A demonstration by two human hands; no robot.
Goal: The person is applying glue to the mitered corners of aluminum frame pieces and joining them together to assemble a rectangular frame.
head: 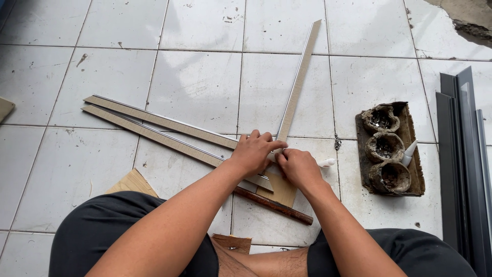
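Observation:
My left hand point(254, 152) and my right hand point(298, 167) meet over the near end of a long, thin metal strip point(298, 79) that runs away from me across the white tiled floor. Both hands pinch that end, fingers closed on it. A white tube tip point(326, 162) pokes out beside my right hand. Under the hands lie two more strips point(154, 128), side by side, angled to the left, a small plywood piece point(281, 190) and a rusty brown rod point(274, 205).
A cardboard tray point(416, 169) with three round cups of small metal parts and a white nozzle point(409, 152) sits to the right. Dark grey metal profiles point(461, 154) lie along the right edge. A plywood scrap point(132, 183) rests by my left knee.

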